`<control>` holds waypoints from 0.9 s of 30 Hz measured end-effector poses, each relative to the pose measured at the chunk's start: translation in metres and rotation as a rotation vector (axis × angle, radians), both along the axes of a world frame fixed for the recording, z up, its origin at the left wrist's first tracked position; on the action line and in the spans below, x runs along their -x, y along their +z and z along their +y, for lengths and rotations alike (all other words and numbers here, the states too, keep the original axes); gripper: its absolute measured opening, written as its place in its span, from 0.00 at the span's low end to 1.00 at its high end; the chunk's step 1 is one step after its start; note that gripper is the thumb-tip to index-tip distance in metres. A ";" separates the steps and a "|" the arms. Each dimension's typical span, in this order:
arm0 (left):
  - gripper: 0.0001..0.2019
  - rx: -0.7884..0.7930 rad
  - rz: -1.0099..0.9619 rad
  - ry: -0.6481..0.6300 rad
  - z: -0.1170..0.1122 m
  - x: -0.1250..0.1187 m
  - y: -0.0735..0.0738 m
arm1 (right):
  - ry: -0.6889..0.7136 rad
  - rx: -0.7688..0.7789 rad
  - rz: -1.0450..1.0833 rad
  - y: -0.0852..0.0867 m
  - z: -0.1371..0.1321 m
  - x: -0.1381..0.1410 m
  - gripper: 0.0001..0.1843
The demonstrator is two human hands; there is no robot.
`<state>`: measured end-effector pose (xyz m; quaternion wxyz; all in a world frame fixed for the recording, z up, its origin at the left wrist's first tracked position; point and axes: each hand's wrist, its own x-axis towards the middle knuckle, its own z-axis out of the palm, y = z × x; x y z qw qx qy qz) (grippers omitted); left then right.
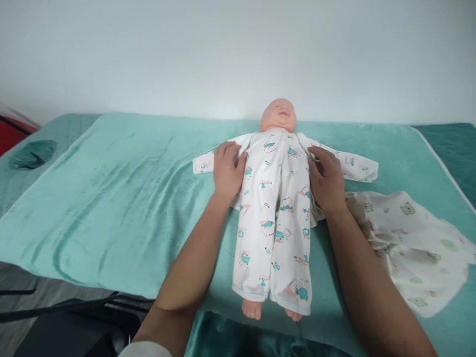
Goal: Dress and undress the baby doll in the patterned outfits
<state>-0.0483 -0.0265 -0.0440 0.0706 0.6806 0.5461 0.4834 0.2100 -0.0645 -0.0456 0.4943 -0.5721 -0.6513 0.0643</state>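
A pale wall [186,59] stands behind the green sheet [122,198], on which the doll [278,116] lies face up in printed white clothes [258,198], feet towards me. My left hand [227,169] and right hand [327,178] rest beside its chest, over the sleeves, thumbs apart from curved fingers; I cannot tell whether either pinches fabric. Near my right forearm lies a rumpled patterned cloth [420,253].

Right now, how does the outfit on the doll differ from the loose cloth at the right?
The outfit covers the doll, its sleeves spread and legs straight; the loose cloth lies rumpled to one side.
The outfit carries a print with bright teal figures; the loose cloth's motifs are mostly muted green.
Both have a whitish ground.
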 end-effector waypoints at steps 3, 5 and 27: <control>0.13 0.038 0.069 -0.027 0.015 -0.001 -0.003 | -0.063 -0.022 -0.111 0.000 0.012 0.000 0.17; 0.14 0.063 0.118 -0.019 0.023 -0.001 -0.003 | -0.105 -0.004 -0.184 0.002 0.022 0.000 0.18; 0.27 0.100 0.289 -0.153 0.055 0.023 0.009 | -0.011 -0.086 -0.308 0.038 0.064 -0.021 0.27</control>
